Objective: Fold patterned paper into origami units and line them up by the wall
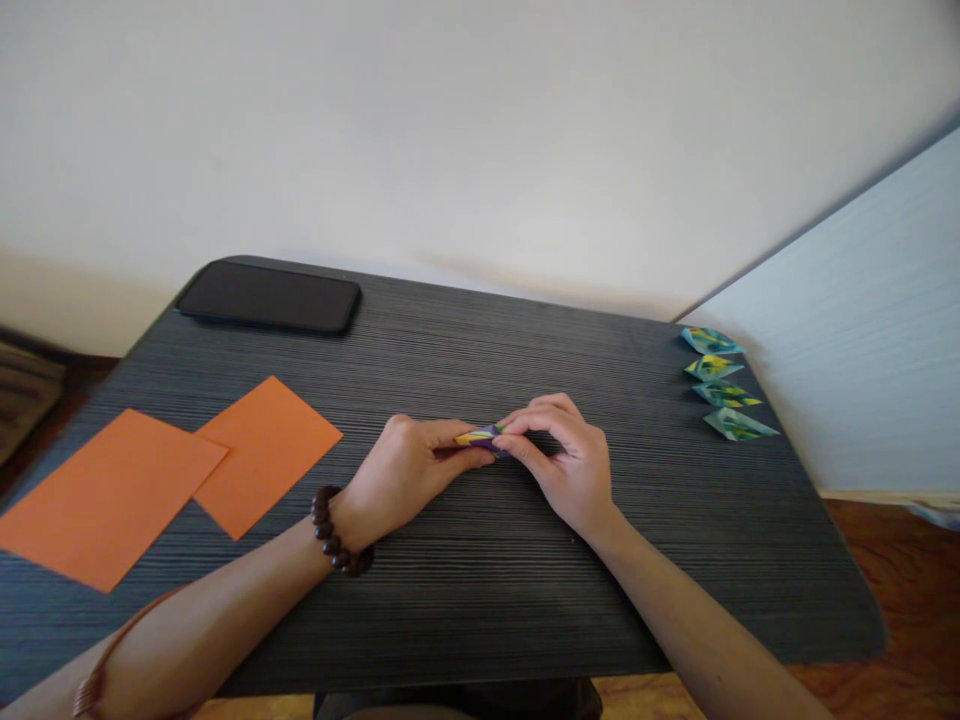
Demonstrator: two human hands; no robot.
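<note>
A: What are the hands doing?

B: Both are closed on one small folded paper, purple with yellow. The left hand pinches its left end between thumb and fingers; the right hand pinches the other end the same way. The fingertips sit close together.

A: Where is that paper?

B: Over the middle of the dark table. I can't tell whether it touches the top.

A: Anything on the arms?

B: Dark beads round the left wrist, and a thin brown cord higher up that arm.

A: And to the left?

B: Two orange sheets lie flat, the left one's corner over the right one. Behind them, a black phone lies at the far left corner.

A: To the right?

B: Four folded pieces, green-blue with yellow, in a row near the far right edge, well apart from the hands.

A: Past the table?

B: A pale wall behind, a white panel at the right.
</note>
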